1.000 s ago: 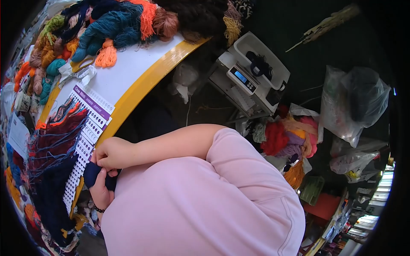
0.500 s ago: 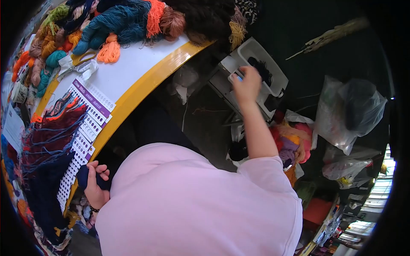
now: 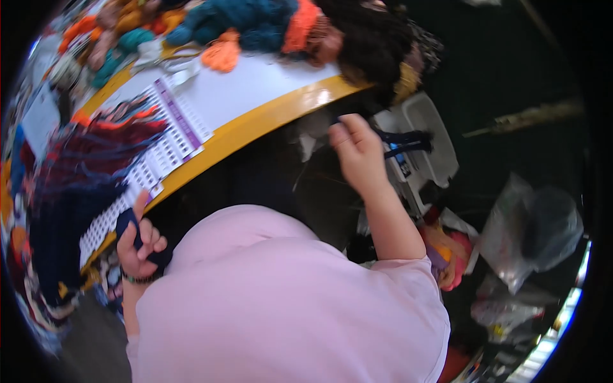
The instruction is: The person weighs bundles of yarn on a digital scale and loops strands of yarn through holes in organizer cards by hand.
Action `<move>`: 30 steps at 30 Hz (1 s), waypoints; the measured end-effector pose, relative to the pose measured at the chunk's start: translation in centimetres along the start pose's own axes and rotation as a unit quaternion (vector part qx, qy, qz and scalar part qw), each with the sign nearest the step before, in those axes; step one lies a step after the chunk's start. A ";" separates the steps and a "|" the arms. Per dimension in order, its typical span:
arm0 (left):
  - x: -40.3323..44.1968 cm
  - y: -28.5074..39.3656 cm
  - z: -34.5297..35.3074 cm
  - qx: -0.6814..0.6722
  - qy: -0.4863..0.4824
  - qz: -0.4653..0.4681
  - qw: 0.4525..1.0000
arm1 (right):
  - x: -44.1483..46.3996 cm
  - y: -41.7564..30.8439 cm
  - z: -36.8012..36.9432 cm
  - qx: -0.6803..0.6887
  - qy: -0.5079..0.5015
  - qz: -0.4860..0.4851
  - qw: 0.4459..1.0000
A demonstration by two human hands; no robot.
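My left hand (image 3: 139, 247) is curled round a wad of dark navy yarn (image 3: 129, 223) at the table's edge, its index finger pointing up. My right hand (image 3: 359, 150) is raised, its fingers pinched on a bundle of navy thread (image 3: 410, 142) that trails to the right toward a white plastic bin (image 3: 440, 131). Beneath the thread is a pale device with a lit blue display (image 3: 401, 159). Beside my left hand, a printed thread card (image 3: 175, 118) with rows of holes lies on the table, and red, orange and navy strands (image 3: 121, 137) spread from it.
The curved white table (image 3: 268, 86) has a yellow edge. Skeins of teal yarn (image 3: 236, 25), orange yarn (image 3: 222, 51) and dark yarn (image 3: 370, 38) are piled along its back. On the right are clear plastic bags (image 3: 530, 230) and a bag of coloured yarn (image 3: 450, 255).
My right hand has moved left from the device, drawing the navy thread with it out of the bin. My left index finger has straightened. The whole view has shifted and turned.
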State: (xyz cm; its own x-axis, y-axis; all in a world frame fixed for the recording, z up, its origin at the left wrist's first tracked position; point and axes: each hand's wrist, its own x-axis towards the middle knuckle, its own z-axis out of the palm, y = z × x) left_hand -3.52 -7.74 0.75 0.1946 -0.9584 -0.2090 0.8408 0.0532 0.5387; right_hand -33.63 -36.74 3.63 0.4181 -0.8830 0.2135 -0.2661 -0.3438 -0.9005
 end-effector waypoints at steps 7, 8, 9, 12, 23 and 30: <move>3.9 0.7 5.6 0.192 0.023 -0.057 0.980 | -0.5 -11.2 12.5 -0.077 -0.507 -0.249 0.822; 4.0 0.4 4.9 0.227 0.017 -0.058 0.972 | -0.6 -11.4 13.4 -0.078 -0.498 -0.277 0.818; 4.1 0.2 5.1 0.238 0.050 -0.068 0.968 | -0.6 -11.5 13.9 -0.107 -0.474 -0.287 0.826; 3.8 1.5 5.1 0.289 0.039 -0.121 0.949 | 0.6 -11.6 14.1 -0.062 -0.405 -0.269 0.872; 1.8 0.8 3.1 0.639 0.096 0.170 0.744 | 1.4 -9.2 17.9 0.477 -0.547 0.219 0.652; 1.6 3.8 -0.6 0.341 0.282 0.102 0.891 | 11.9 -9.5 18.7 0.239 -0.304 0.040 0.921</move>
State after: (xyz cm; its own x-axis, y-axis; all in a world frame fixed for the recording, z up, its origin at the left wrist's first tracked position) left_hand 0.27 -8.92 1.93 0.6926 -0.6443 -0.3243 0.2945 -0.1578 0.9425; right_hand -9.91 -38.01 7.61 0.8616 -0.5072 0.0186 0.0345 0.0220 -0.9992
